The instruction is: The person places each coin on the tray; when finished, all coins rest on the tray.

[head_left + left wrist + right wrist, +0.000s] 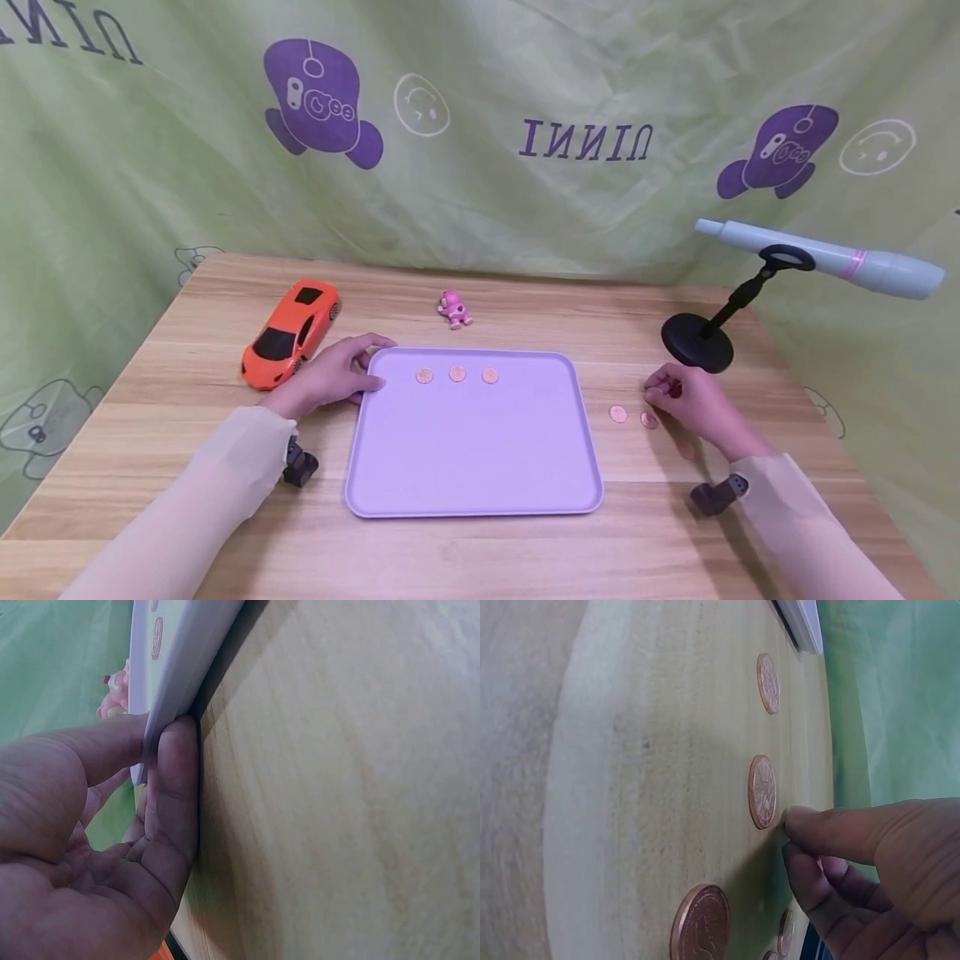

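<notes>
Table (480,554), wood-grained: carrying all items.
Tray (472,450), lilac, one: lying face up between the hands, long axis running crosswise from left hand to right, short sides running away from the person.
Coin (686,450), copper-coloured: lying beneath the right wrist.
Loose coins (648,420), two: lying left of the right hand, between it and the tray.
Further coins (785,934), two: showing partly, right of the right hand.
Right hand (686,398): hovering low with fingers curling, thumb and forefinger tips close together; cannot tell whether they are pinching anything.
Left hand (341,372): gripping the tray's far left corner, thumb over the rim, finger beneath.
Tray coins (457,374), three: lying flat, their row following the long axis along the far rim.
Toy car (291,333), orange: standing just left of the left hand, slanting.
Black stand (697,342): blocking the space just beyond the right hand, supporting a light-blue tube (817,252).
Pink figurine (453,309): lying beyond the tray, between the hands.
Green cloth (480,217): hanging behind everything.
</notes>
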`<move>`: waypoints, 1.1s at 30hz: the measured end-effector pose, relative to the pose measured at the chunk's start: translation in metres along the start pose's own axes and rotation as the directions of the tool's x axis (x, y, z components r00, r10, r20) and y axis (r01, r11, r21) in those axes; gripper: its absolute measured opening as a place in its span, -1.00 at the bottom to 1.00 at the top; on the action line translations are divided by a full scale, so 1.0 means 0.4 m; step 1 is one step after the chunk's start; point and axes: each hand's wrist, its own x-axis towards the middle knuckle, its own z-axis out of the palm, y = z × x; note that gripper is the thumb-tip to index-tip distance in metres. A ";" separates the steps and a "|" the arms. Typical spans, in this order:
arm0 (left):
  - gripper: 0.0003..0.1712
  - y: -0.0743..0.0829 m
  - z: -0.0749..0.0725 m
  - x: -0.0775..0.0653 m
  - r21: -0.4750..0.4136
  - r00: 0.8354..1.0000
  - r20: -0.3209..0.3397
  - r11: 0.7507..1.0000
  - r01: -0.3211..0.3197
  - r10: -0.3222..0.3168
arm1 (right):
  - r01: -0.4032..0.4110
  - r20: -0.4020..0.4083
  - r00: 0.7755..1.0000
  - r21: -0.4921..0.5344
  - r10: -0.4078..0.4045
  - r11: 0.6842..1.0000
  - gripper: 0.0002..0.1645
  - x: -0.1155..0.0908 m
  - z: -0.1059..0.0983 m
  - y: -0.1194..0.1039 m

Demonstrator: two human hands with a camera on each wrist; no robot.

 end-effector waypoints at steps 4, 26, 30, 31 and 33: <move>-0.30 0.000 0.001 0.000 0.000 1.000 0.001 1.000 -0.004 0.004 | 0.002 -0.026 1.000 0.021 -0.002 1.000 -0.86 0.001 0.003 -0.002; -0.31 0.000 0.001 -0.004 -0.007 1.000 0.000 1.000 -0.009 0.009 | -0.007 0.068 0.997 0.442 -0.026 0.897 -0.73 0.103 0.104 -0.184; -0.31 0.001 0.001 -0.004 -0.009 1.000 0.000 1.000 -0.009 0.009 | 0.009 0.082 0.995 0.446 -0.051 0.895 -0.78 0.122 0.130 -0.220; -0.31 0.001 0.001 -0.004 -0.010 1.000 -0.001 1.000 -0.010 0.010 | 0.011 0.086 0.995 0.448 -0.056 0.894 -0.79 0.126 0.136 -0.229; -0.31 0.001 0.000 -0.004 -0.012 1.000 -0.002 1.000 -0.010 0.010 | 0.022 0.096 0.993 0.451 -0.073 0.892 -0.80 0.132 0.147 -0.245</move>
